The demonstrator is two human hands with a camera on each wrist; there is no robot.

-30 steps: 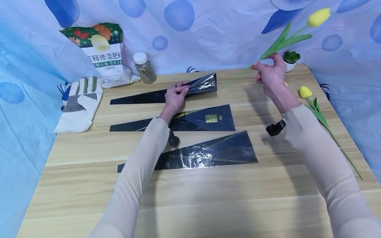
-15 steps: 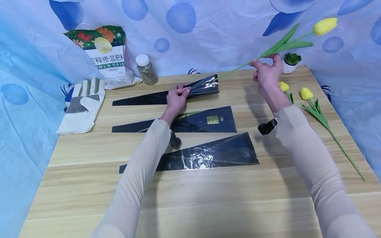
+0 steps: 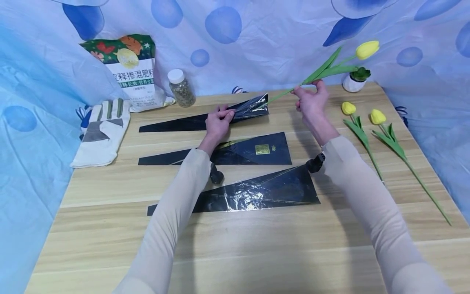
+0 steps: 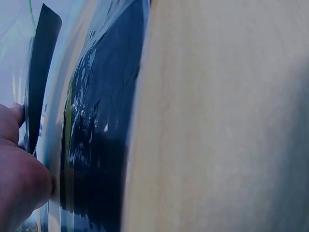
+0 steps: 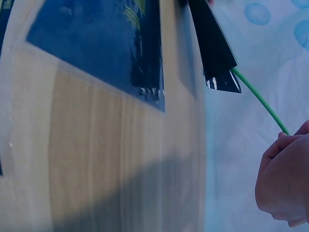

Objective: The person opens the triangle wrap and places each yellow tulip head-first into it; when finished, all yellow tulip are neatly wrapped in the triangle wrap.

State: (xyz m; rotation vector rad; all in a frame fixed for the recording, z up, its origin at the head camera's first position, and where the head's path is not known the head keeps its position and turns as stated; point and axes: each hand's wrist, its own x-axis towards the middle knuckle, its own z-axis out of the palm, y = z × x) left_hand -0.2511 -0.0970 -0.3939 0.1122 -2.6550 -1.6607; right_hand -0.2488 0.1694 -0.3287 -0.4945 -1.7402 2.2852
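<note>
At the table's back, my left hand (image 3: 218,122) pinches a black flower sleeve (image 3: 172,124) with a clear front, its wide mouth raised and facing right. My right hand (image 3: 313,98) pinches the green stem of a yellow artificial tulip (image 3: 367,50) just below its leaves. The bare end of that stem reaches into the sleeve's mouth, and the bloom points up and right. In the right wrist view the stem (image 5: 263,102) runs from my fingers into the sleeve (image 5: 211,43). How deep the stem's tip lies is hard to tell.
Two more sleeves, one with a gold label (image 3: 262,149) and one glossy (image 3: 257,192), lie nearer me. Two yellow tulips (image 3: 377,116) lie at the right. Behind stand a fertilizer bag (image 3: 137,81), a jar (image 3: 182,90) and a potted succulent (image 3: 354,83); work gloves (image 3: 99,141) lie left.
My right hand has moved left and slightly down with the tulip, sliding its stem farther into the sleeve's mouth. The left hand keeps its hold on the sleeve.
</note>
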